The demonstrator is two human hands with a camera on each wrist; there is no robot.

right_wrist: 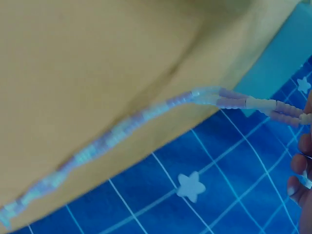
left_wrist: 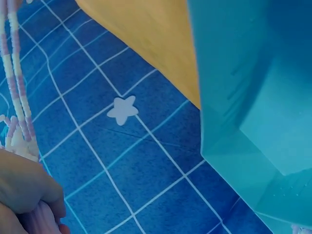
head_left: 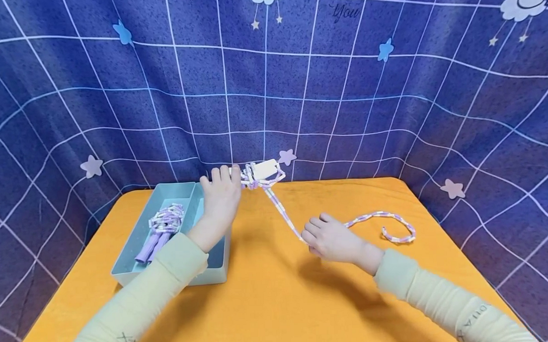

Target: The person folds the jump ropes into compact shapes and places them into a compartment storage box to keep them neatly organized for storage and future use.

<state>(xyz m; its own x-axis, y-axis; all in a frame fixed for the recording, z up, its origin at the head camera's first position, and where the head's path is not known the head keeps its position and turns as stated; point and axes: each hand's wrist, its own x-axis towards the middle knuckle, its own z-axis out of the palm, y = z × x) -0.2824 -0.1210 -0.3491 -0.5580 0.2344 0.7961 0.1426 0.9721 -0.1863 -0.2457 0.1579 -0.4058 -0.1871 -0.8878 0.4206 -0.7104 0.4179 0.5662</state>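
Pale sleeves (head_left: 142, 295) crossed the table (head_left: 270, 312); the left hand (head_left: 223, 195) gripped a beaded rope (head_left: 282, 211) by the far right corner of the box (head_left: 216, 275), the right hand (head_left: 333, 239) grasped it farther right, and another rope (head_left: 167, 219) lay inside.

Before me the surface (head_left: 269, 292) spreads out plain orange, its far corners rounded. A pale blue-green divided tray (head_left: 216, 274) sits directly on it to my left. To my right, the loose tail of a purple-and-white beaded jump rope (head_left: 384, 214) lies on it, curving round into an open hook.
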